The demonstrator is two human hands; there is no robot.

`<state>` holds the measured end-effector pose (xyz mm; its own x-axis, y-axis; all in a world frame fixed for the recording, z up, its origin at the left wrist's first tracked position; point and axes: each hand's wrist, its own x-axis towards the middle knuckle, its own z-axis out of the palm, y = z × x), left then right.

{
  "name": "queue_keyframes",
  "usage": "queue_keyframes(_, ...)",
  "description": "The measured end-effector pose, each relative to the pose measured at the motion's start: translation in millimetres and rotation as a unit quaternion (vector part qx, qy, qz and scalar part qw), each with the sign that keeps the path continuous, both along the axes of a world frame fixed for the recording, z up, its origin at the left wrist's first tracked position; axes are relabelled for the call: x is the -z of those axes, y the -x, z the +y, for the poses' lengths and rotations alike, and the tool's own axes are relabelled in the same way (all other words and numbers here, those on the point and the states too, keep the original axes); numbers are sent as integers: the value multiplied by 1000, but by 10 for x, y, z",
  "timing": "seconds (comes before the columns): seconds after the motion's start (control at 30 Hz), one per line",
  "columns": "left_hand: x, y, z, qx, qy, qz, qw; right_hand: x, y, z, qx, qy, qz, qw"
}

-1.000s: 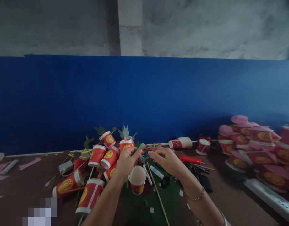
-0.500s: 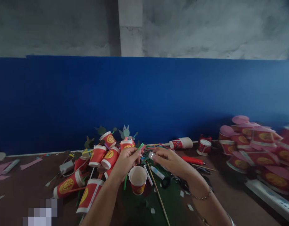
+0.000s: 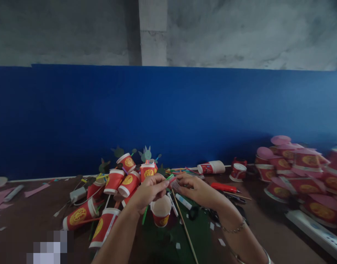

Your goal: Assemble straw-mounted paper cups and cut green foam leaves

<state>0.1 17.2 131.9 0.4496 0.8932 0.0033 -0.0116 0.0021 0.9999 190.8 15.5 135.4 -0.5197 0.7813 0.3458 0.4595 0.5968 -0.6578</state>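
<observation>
Above a red paper cup (image 3: 160, 214) that stands upright, my left hand (image 3: 154, 189) pinches a green straw (image 3: 170, 176) with something red beside it. My right hand (image 3: 194, 189) is closed on a small see-through piece that looks like clear tape (image 3: 177, 184), brought up against the straw's end. Both hands nearly meet. The fingers partly cover the straw and the tape. Under the hands lie a glue stick (image 3: 183, 201), a white pen (image 3: 173, 205) and a long thin wooden stick (image 3: 185, 227).
On the left, several red cups (image 3: 113, 181) with straws are heaped beside a white adapter (image 3: 77, 195). To the right sit a red glue gun (image 3: 223, 187), a pile of pink-topped cups (image 3: 307, 159) and a white power strip (image 3: 317, 229). A blue panel (image 3: 168, 117) stands behind.
My right hand has moved left with the clear piece, from a small gap away to the straw's end. My left hand has shifted slightly right. The cups stay where they were.
</observation>
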Motion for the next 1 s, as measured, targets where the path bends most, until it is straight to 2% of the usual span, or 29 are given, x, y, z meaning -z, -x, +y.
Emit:
queue_keyframes(0.1,-3,7,-10,16,3,14,1000,11,9,-4,14,-3,-3,1000)
queue_keyframes(0.33,-24,-5,-38,35,25,20,999,6,40,-31,-19,43,-10,999)
queue_keyframes(0.63,-62,-20,-71,55,15,39,998,12,36,-5,-20,8,-2,1000)
queue_keyframes(0.77,-51,-19,-80,71,-3,46,996,-15,15,-47,-32,67,18,997)
queue_keyframes(0.83,-33,-19,-79,76,-10,54,996,-6,-2,-65,-15,109,52,993)
queue_keyframes(1.0,35,-46,-56,74,-23,88,993,32,33,-63,114,148,174,967)
